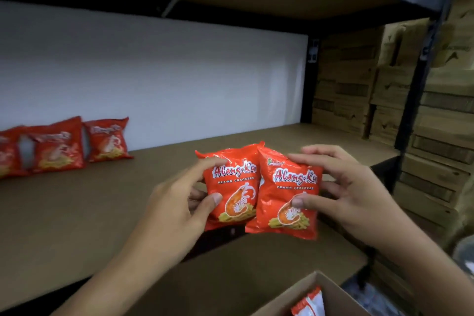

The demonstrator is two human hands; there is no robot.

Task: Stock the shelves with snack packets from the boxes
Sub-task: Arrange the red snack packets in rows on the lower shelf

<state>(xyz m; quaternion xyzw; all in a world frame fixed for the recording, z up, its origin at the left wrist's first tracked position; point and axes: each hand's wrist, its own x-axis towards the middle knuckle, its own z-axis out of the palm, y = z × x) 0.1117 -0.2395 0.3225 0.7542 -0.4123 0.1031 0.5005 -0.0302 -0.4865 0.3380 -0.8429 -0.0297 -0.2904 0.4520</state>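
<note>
Two red prawn cracker packets sit in your hands, held upright above the brown shelf board (77, 202). Your left hand (177, 202) pinches the left packet (232, 185), thumb on its front and index finger near its top edge. Your right hand (343, 187) grips the right packet (287, 195), thumb pressed on its front and fingers curled round its right edge. The right packet overlaps the left one's edge, so the two touch. Three more packets (61, 149) of the same kind stand in a row at the back left of the shelf, against the white wall (154, 72). An open cardboard box (328, 292) lies at the bottom right with another packet (309, 303) inside. Stacked cartons (436, 123) fill the right side beyond the black shelf post (420, 79).
</note>
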